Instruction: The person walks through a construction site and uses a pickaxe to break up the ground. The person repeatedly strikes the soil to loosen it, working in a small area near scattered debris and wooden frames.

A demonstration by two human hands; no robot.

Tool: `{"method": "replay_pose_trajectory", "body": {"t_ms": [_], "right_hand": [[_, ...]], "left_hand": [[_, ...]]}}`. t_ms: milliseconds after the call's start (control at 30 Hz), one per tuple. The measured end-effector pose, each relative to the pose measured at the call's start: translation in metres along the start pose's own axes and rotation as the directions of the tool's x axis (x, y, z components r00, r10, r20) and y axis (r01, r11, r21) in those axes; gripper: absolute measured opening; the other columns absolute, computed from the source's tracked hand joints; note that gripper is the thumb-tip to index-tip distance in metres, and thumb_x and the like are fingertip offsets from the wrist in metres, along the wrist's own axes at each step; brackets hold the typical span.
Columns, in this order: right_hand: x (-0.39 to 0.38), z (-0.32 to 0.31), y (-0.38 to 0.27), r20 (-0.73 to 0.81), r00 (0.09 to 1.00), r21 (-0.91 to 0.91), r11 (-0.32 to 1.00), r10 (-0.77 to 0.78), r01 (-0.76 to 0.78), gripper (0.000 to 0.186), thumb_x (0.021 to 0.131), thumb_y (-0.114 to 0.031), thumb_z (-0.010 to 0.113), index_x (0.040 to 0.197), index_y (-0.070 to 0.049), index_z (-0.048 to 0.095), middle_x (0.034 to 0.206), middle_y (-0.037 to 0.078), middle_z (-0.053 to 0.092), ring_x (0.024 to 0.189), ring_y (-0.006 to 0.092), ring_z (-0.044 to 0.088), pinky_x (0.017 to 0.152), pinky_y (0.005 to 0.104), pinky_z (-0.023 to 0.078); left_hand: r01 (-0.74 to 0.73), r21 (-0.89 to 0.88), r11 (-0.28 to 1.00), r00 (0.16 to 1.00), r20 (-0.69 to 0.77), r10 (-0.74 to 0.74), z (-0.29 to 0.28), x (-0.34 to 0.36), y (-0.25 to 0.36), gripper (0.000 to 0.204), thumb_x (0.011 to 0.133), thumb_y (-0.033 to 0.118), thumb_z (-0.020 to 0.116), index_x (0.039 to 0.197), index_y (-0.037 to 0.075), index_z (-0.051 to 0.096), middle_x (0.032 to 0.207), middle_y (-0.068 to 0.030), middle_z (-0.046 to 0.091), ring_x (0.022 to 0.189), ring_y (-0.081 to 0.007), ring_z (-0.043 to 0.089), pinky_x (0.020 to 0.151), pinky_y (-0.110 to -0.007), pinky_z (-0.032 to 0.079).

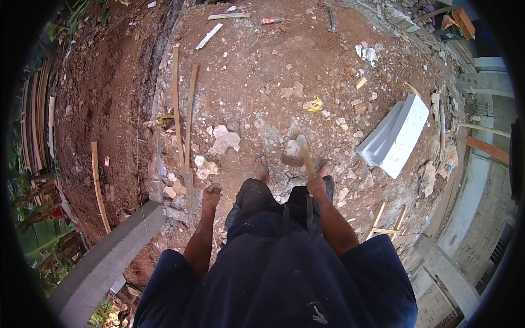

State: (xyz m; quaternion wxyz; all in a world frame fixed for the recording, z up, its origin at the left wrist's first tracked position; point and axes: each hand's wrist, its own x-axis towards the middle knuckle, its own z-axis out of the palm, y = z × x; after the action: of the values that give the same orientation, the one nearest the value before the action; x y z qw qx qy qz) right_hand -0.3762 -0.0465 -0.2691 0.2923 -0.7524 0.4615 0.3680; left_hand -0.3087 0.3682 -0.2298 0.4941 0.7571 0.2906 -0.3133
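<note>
My right hand is wrapped round the wooden handle of a hammer, held in front of my right thigh. The hammer's greyish head points away from me, over a brown lump on the ground between my feet; whether it touches the lump I cannot tell. My left hand hangs at my left side with its fingers curled closed, and nothing sticks out of it. Broken pale slabs and smaller chunks lie on the soil beyond that hand.
Two long wooden strips lie ahead to the left, above a concrete beam. A white angular block rests at the right. Farther off are a yellow wrapper, a red bottle and a metal tool. Rubble covers the ground.
</note>
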Motion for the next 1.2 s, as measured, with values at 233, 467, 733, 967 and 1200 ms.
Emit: {"method": "replay_pose_trajectory", "body": {"t_ms": [233, 467, 733, 967, 1200], "right_hand": [[0.094, -0.086, 0.020, 0.364, 0.905, 0.057, 0.965, 0.219, -0.256, 0.027, 0.079, -0.025, 0.067, 0.096, -0.004, 0.064, 0.090, 0.018, 0.068, 0.083, 0.0329, 0.069, 0.059, 0.0410, 0.053], [0.179, -0.120, -0.025, 0.721, 0.687, 0.419, 0.848, -0.093, -0.325, 0.020, 0.082, -0.027, 0.060, 0.087, -0.008, 0.058, 0.066, 0.010, 0.057, 0.052, 0.0215, 0.055, 0.043, 0.0331, 0.036], [0.164, -0.271, -0.039, 0.618, 0.760, 0.652, 0.672, -0.203, -0.351, 0.017, 0.087, -0.019, 0.052, 0.076, -0.006, 0.049, 0.057, 0.007, 0.043, 0.044, 0.0207, 0.039, 0.041, 0.0395, 0.032], [0.182, -0.384, -0.081, 0.384, 0.892, 0.754, 0.638, -0.237, -0.155, 0.018, 0.088, -0.022, 0.054, 0.083, -0.005, 0.053, 0.055, 0.002, 0.043, 0.042, 0.0171, 0.043, 0.038, 0.0348, 0.037], [0.162, -0.494, -0.157, 0.404, 0.863, 0.730, 0.676, -0.303, -0.105, 0.020, 0.091, -0.025, 0.051, 0.090, -0.005, 0.050, 0.065, 0.007, 0.049, 0.048, 0.0166, 0.050, 0.035, 0.0300, 0.033]], "left_hand": [[0.265, -0.248, 0.932, 0.893, -0.301, -0.334, 0.026, -0.079, -0.090, 0.031, 0.090, 0.022, 0.056, 0.115, 0.002, 0.058, 0.090, -0.0091, 0.065, 0.062, -0.0186, 0.061, 0.050, -0.030, 0.046], [0.316, -0.150, 0.937, 0.888, -0.300, -0.347, 0.153, -0.138, -0.019, 0.024, 0.091, 0.019, 0.056, 0.105, 0.001, 0.062, 0.084, -0.0090, 0.065, 0.061, -0.0190, 0.063, 0.050, -0.029, 0.049], [-0.084, 0.217, 0.973, 0.996, 0.031, 0.079, 0.321, -0.145, 0.226, 0.032, 0.089, 0.017, 0.062, 0.114, -0.003, 0.062, 0.096, -0.0094, 0.067, 0.087, -0.0132, 0.060, 0.079, -0.027, 0.047], [-0.013, -0.039, 0.999, 0.988, -0.153, 0.007, 0.362, -0.118, 0.244, 0.031, 0.090, 0.022, 0.063, 0.113, 0.000, 0.064, 0.092, -0.0039, 0.065, 0.080, -0.0123, 0.060, 0.070, -0.027, 0.047], [0.306, -0.440, 0.844, 0.912, -0.118, -0.392, 0.385, -0.071, 0.220, 0.027, 0.093, 0.022, 0.059, 0.113, 0.003, 0.060, 0.092, -0.0101, 0.067, 0.067, -0.0189, 0.064, 0.054, -0.030, 0.050]]}}
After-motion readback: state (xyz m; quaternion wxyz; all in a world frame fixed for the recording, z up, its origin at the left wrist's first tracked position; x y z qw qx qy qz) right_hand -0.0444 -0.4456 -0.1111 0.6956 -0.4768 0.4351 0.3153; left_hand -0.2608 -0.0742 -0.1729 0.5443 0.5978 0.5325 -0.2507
